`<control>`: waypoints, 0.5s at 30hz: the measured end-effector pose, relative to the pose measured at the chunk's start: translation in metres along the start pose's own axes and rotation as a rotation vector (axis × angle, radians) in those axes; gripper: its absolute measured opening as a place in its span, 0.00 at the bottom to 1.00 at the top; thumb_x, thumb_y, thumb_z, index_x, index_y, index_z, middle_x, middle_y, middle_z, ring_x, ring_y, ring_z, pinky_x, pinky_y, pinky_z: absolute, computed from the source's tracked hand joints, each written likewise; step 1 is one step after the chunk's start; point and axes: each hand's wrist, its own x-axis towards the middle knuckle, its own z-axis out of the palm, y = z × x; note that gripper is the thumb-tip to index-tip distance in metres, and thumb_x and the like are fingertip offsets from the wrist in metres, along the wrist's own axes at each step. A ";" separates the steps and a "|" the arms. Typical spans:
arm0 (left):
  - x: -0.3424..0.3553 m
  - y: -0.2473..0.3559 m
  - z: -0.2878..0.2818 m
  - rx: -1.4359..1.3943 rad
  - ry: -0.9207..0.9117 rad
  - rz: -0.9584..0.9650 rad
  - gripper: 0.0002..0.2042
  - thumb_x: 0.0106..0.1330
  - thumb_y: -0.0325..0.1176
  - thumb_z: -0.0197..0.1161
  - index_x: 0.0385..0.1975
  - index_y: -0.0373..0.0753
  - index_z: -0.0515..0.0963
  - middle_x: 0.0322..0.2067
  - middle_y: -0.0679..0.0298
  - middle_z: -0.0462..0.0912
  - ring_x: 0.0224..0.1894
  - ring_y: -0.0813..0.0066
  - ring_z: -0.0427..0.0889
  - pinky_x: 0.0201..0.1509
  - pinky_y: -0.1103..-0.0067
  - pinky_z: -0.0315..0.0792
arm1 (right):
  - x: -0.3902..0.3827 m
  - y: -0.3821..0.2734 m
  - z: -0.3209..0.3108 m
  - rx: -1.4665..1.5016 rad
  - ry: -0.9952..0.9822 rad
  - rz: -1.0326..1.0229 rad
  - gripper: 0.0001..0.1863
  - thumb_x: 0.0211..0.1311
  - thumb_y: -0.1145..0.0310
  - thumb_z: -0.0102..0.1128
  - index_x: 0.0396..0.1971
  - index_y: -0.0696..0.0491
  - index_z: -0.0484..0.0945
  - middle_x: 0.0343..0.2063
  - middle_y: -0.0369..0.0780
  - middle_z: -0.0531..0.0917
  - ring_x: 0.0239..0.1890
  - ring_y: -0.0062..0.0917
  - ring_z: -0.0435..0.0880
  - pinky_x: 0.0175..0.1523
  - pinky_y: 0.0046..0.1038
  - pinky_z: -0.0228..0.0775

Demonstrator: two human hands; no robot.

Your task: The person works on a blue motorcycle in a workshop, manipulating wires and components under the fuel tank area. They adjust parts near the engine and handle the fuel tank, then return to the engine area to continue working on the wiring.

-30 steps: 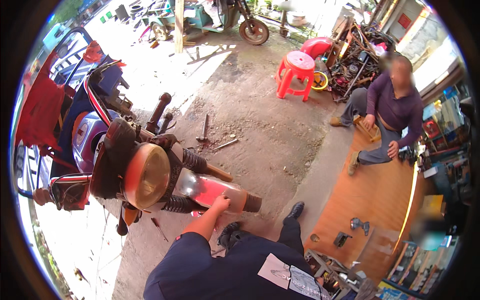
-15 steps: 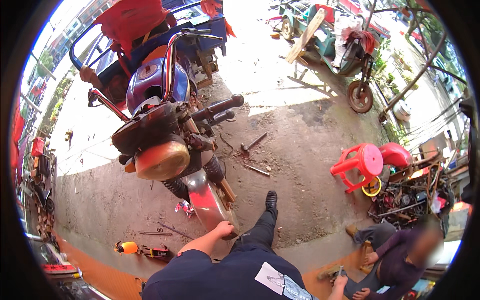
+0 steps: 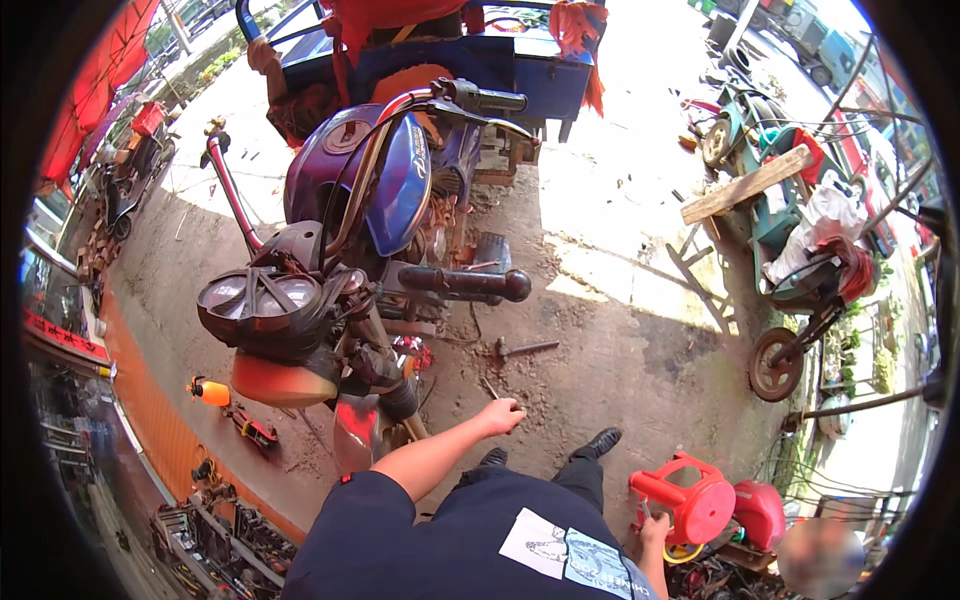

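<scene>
My left hand [image 3: 500, 416] is held out in the air in front of my body, to the right of the motor tricycle's front fender [image 3: 356, 430]. Its fingers are curled, and I see nothing in them. A thin metal rod [image 3: 489, 388] on the ground shows just past that hand. At my lower right, my right hand [image 3: 655, 528] is closed round a small grey metal tool [image 3: 645, 509], whose exact kind is too small to tell. That hand appears beside the red plastic stool [image 3: 692, 505]. The tricycle [image 3: 365, 190] has a blue tank and a headlight.
A hammer [image 3: 528, 348] lies on the dirty concrete. Left of the tricycle are an orange bottle [image 3: 209, 391] and a red-and-black tool [image 3: 252, 428]. A green three-wheeler [image 3: 775, 215] with a wooden plank [image 3: 745, 185] stands at right. A seated person [image 3: 820, 560] is at lower right.
My left hand has let go of the front fender and moved right. My body has turned and stepped, so the tricycle appears closer. The right hand with the tool has risen beside the stool.
</scene>
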 end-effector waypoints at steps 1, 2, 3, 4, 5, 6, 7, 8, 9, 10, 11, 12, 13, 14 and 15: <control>0.013 0.018 0.004 0.024 0.003 -0.011 0.15 0.62 0.36 0.54 0.39 0.29 0.75 0.33 0.57 0.82 0.24 0.72 0.80 0.29 0.74 0.75 | 0.030 -0.041 -0.006 0.090 -0.045 0.011 0.11 0.48 0.79 0.48 0.35 0.62 0.71 0.26 0.49 0.80 0.21 0.34 0.80 0.24 0.34 0.72; 0.032 0.040 0.018 0.048 -0.019 -0.001 0.15 0.62 0.37 0.54 0.39 0.29 0.75 0.33 0.58 0.83 0.23 0.73 0.80 0.29 0.74 0.74 | 0.089 -0.042 -0.010 -0.004 0.000 -0.122 0.11 0.49 0.79 0.48 0.36 0.61 0.70 0.24 0.48 0.79 0.20 0.32 0.80 0.24 0.33 0.71; 0.050 0.058 0.032 -0.014 -0.007 -0.009 0.15 0.61 0.36 0.54 0.38 0.29 0.76 0.31 0.57 0.82 0.23 0.72 0.80 0.28 0.74 0.74 | 0.154 -0.038 -0.012 -0.105 0.056 -0.261 0.12 0.50 0.78 0.48 0.37 0.61 0.70 0.23 0.47 0.79 0.19 0.31 0.80 0.24 0.32 0.71; 0.061 0.071 0.033 -0.070 0.059 -0.046 0.14 0.60 0.36 0.54 0.36 0.29 0.76 0.29 0.56 0.82 0.22 0.71 0.80 0.27 0.74 0.74 | 0.181 -0.096 -0.001 -0.062 -0.059 -0.279 0.12 0.50 0.78 0.48 0.37 0.61 0.70 0.22 0.47 0.79 0.20 0.31 0.80 0.25 0.32 0.72; 0.076 0.081 0.036 -0.134 0.119 -0.077 0.14 0.59 0.36 0.55 0.35 0.29 0.77 0.27 0.55 0.82 0.22 0.71 0.80 0.26 0.73 0.74 | 0.192 -0.172 0.001 -0.031 -0.172 -0.286 0.12 0.51 0.78 0.48 0.38 0.61 0.70 0.22 0.47 0.79 0.20 0.31 0.80 0.26 0.33 0.72; 0.101 0.082 0.046 -0.239 0.127 -0.080 0.15 0.61 0.38 0.55 0.38 0.31 0.76 0.30 0.56 0.83 0.20 0.72 0.78 0.23 0.73 0.71 | 0.199 -0.249 -0.001 -0.003 -0.278 -0.286 0.12 0.51 0.77 0.48 0.38 0.61 0.70 0.21 0.47 0.79 0.21 0.31 0.80 0.27 0.33 0.72; 0.132 0.108 0.059 -0.366 0.117 -0.090 0.16 0.63 0.40 0.54 0.41 0.32 0.75 0.33 0.56 0.82 0.21 0.73 0.78 0.23 0.74 0.71 | 0.245 -0.271 0.003 -0.079 -0.254 -0.406 0.14 0.52 0.77 0.49 0.40 0.61 0.69 0.21 0.48 0.79 0.23 0.36 0.80 0.31 0.36 0.71; 0.155 0.129 0.064 -0.484 0.123 -0.118 0.18 0.65 0.42 0.53 0.44 0.32 0.74 0.36 0.56 0.82 0.21 0.73 0.78 0.24 0.74 0.70 | 0.282 -0.303 0.013 -0.130 -0.296 -0.541 0.14 0.53 0.76 0.51 0.41 0.60 0.69 0.21 0.49 0.79 0.24 0.39 0.80 0.32 0.38 0.71; 0.167 0.147 0.068 -0.603 0.126 -0.155 0.20 0.66 0.44 0.52 0.47 0.33 0.73 0.39 0.56 0.82 0.22 0.74 0.78 0.24 0.75 0.70 | 0.300 -0.343 0.022 -0.179 -0.346 -0.667 0.15 0.53 0.75 0.52 0.42 0.60 0.68 0.21 0.50 0.79 0.26 0.42 0.80 0.34 0.40 0.70; 0.179 0.166 0.075 -0.681 0.101 -0.129 0.21 0.67 0.46 0.51 0.48 0.32 0.72 0.40 0.56 0.81 0.21 0.74 0.77 0.25 0.75 0.70 | 0.314 -0.380 0.029 -0.235 -0.382 -0.834 0.15 0.53 0.75 0.52 0.43 0.60 0.69 0.20 0.49 0.78 0.24 0.40 0.80 0.32 0.38 0.70; 0.184 0.189 0.076 -0.760 0.078 -0.098 0.23 0.68 0.48 0.50 0.49 0.32 0.71 0.42 0.55 0.81 0.21 0.74 0.76 0.25 0.76 0.70 | 0.309 -0.428 0.031 -0.287 -0.419 -1.005 0.15 0.53 0.75 0.52 0.43 0.59 0.69 0.19 0.47 0.77 0.23 0.38 0.79 0.30 0.36 0.70; 0.185 0.212 0.074 -0.809 0.046 -0.031 0.25 0.69 0.50 0.47 0.50 0.32 0.71 0.43 0.56 0.80 0.20 0.73 0.76 0.27 0.77 0.70 | 0.299 -0.474 0.028 -0.342 -0.446 -1.173 0.16 0.53 0.75 0.52 0.44 0.59 0.70 0.18 0.46 0.77 0.21 0.35 0.79 0.28 0.34 0.70; 0.189 0.234 0.071 -0.868 0.038 -0.018 0.28 0.69 0.55 0.46 0.50 0.32 0.70 0.43 0.56 0.80 0.22 0.73 0.76 0.29 0.76 0.71 | 0.281 -0.521 0.022 -0.401 -0.560 -1.147 0.16 0.54 0.75 0.53 0.45 0.57 0.70 0.20 0.49 0.77 0.26 0.43 0.79 0.33 0.38 0.69; 0.194 0.255 0.066 -0.944 0.058 -0.011 0.29 0.68 0.57 0.45 0.50 0.33 0.71 0.43 0.58 0.80 0.24 0.74 0.76 0.31 0.76 0.71 | 0.281 -0.549 0.028 -0.435 -0.558 -1.309 0.15 0.55 0.74 0.52 0.44 0.56 0.71 0.22 0.50 0.79 0.28 0.46 0.79 0.33 0.42 0.69; 0.197 0.269 0.058 -1.016 0.086 -0.011 0.30 0.68 0.59 0.44 0.51 0.35 0.71 0.43 0.59 0.80 0.25 0.74 0.76 0.32 0.76 0.71 | 0.278 -0.574 0.038 -0.498 -0.629 -1.412 0.14 0.55 0.72 0.52 0.44 0.55 0.71 0.24 0.51 0.80 0.29 0.48 0.79 0.34 0.45 0.70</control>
